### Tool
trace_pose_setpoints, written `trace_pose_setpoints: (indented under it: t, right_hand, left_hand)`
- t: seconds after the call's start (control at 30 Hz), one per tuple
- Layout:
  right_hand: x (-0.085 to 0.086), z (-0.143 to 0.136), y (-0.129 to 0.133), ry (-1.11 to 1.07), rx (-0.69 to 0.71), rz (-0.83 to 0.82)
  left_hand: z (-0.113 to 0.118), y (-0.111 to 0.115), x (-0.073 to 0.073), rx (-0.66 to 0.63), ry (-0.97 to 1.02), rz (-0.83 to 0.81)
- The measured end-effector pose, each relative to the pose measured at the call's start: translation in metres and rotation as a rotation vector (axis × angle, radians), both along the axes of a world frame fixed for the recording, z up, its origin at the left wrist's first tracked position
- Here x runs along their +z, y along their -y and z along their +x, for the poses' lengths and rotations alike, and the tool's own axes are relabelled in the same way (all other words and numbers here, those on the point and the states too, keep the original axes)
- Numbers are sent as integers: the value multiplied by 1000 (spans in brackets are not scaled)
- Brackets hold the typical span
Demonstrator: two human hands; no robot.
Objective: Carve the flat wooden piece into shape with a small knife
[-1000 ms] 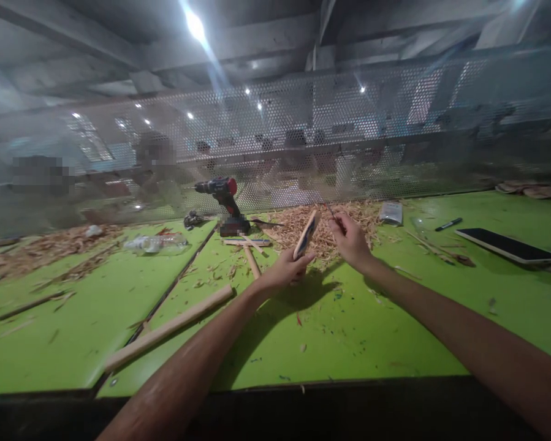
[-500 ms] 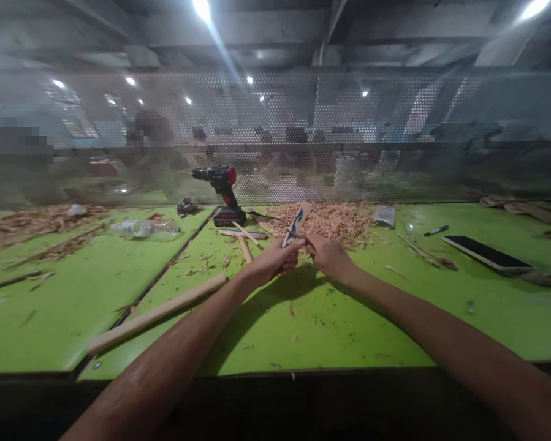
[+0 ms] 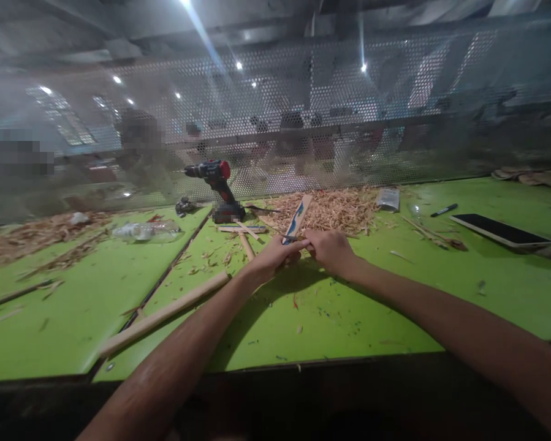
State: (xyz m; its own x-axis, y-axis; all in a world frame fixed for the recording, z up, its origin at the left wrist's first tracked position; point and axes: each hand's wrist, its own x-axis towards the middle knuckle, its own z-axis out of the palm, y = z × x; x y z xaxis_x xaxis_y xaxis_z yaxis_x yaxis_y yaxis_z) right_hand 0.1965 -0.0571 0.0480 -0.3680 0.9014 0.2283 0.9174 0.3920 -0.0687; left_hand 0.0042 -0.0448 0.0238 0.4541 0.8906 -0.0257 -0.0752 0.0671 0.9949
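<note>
One blue-marked wooden strip [image 3: 299, 215] tilts up from the closed left hand [image 3: 277, 256] in the head view, above the green tabletop [image 3: 312, 324] and in front of the wood shavings [image 3: 344, 211]. The right hand [image 3: 333, 251] has drawn in beside the left, its fingers pinched narrow on what is probably a thin dark blade [image 3: 290, 238], now lying across the strip's lower part.
</note>
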Motion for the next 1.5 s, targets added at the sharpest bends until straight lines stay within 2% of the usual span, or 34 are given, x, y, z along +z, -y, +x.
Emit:
trace_pose_setpoints:
  t: [0.2,0.4,0.5,0.77,0.97,1.2,1.3,1.4,1.5]
  right_hand:
    - [1,-7,4,76,-30,44]
    - [0,-11,0,151,-66,-20]
    - [1,-11,-2,175,-85,6]
    - [-4,-5,-8,43,-85,45]
    - [-4,0,-12,13,-62,25]
    - [-11,2,-16,-150,-69,27]
    - [-8,11,-26,-180,-145,-15]
    - [2,36,-44,-118,-269,-60]
    - [12,63,-60,-30,-472,-65]
  left_hand:
    - [1,1,1,6,6,-39]
    - [4,0,1,2,-4,-78]
    - [6,0,3,4,1,-86]
    - [2,-3,-1,-87,18,-98]
    - [2,0,4,-53,-48,-74]
    - [2,3,8,-61,-56,-70]
    - [-1,2,3,-80,-85,-37]
    - [-2,3,1,-135,-150,19]
    - [-1,5,1,-201,-153,53]
